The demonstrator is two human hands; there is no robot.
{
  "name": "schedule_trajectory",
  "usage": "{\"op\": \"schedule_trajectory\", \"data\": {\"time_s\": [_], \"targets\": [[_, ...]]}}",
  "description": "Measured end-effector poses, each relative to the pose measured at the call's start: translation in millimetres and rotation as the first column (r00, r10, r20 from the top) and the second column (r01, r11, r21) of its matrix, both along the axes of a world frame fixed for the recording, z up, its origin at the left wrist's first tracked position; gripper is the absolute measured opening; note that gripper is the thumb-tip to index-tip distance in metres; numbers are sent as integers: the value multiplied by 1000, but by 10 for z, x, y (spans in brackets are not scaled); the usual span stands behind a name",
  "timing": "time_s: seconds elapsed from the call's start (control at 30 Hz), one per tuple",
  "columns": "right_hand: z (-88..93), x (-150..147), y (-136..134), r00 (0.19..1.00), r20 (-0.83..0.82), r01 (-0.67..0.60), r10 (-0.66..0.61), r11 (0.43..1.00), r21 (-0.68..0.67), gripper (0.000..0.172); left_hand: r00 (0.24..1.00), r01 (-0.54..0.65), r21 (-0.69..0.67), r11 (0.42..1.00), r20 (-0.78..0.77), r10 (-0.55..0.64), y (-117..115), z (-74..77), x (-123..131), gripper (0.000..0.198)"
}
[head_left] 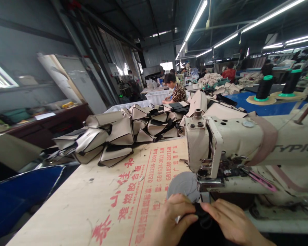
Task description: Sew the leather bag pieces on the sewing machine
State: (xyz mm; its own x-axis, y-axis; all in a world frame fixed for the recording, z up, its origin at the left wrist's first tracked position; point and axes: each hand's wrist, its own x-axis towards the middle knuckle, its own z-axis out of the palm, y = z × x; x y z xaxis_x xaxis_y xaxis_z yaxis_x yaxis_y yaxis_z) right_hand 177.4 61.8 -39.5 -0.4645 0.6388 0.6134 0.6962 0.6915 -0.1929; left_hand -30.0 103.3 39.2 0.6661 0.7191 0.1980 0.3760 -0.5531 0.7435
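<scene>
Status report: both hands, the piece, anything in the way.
Left hand and right hand both pinch black fabric piece. Sewing machine head directly beyond. Nothing between them.

table top (97, 198): matt printed plywood | sewing machine (236, 143): glossy cream painted metal | black piece (202, 222): matt cloth

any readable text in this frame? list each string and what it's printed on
"TYPIC", cut off by the frame edge: raised letters on the arm of the sewing machine.
"GB20286-2006", "GB8624", "GB18580-2017": red print on the plywood table top.
Large red Chinese characters and small Latin print beside them on the same table top: too skewed and blurred to read reliably.
No text shows on the black fabric.
</scene>
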Motion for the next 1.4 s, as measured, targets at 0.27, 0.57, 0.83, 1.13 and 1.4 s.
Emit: {"op": "schedule_trajectory", "data": {"time_s": [0.27,0.57,0.83,1.13,1.4], "targets": [[105,58,62,994,-103,-67,46,974,-218,32,989,-24,168,986,-140,48,-36,-41,66,25],[199,10,148,989,-143,-90,48,948,-304,40,985,-75,101,992,-149,90,-4,-118,75,18],[205,50,278,970,-165,-226,178,911,-346,28,988,-105,15,994,-114,106,21,-155,133,14],[139,10,263,943,-332,-181,37,892,-414,19,982,-186,-109,976,-16,186,-1,-120,122,20],[170,-27,276,907,-414,-146,-76,866,-478,19,892,-427,-283,859,27,452,-137,-532,-38,39]]}}
